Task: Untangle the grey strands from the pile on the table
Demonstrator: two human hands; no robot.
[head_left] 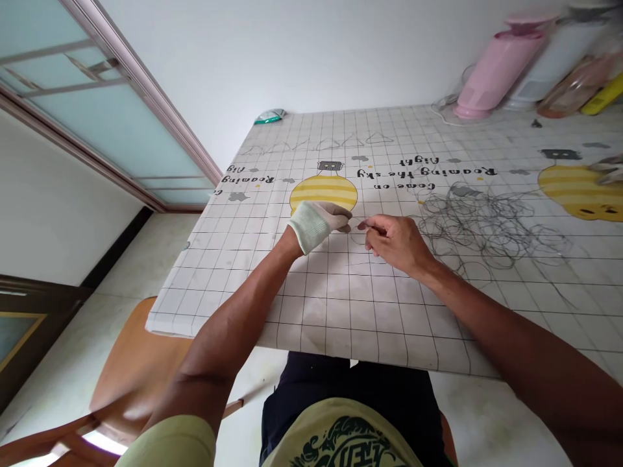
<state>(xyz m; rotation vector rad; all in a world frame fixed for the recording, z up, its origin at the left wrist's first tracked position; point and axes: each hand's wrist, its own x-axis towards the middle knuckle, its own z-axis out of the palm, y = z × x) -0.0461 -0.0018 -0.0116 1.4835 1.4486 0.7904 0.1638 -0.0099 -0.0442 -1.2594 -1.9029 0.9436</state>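
My left hand (321, 220) wears a pale glove and is held over the printed yellow balloon on the tablecloth, its fingers pressed together. Facing it from the right is my bare right hand (396, 241), thumb and fingers pinched. A thin wire loop (359, 235) shows faintly between the two hands; which hand grips it is too fine to tell. A loose tangle of thin dark wire (487, 224) lies just right of my right hand. Several bent wire shapes (331, 144) lie in a row farther back.
The checked tablecloth (311, 318) covers the table. A green packet (269, 117) sits at the back left corner. At the back right stand a pink container (503, 71) and other items. Another person's gloved hand (608, 170) is at the right edge. A wooden chair (141, 363) stands left.
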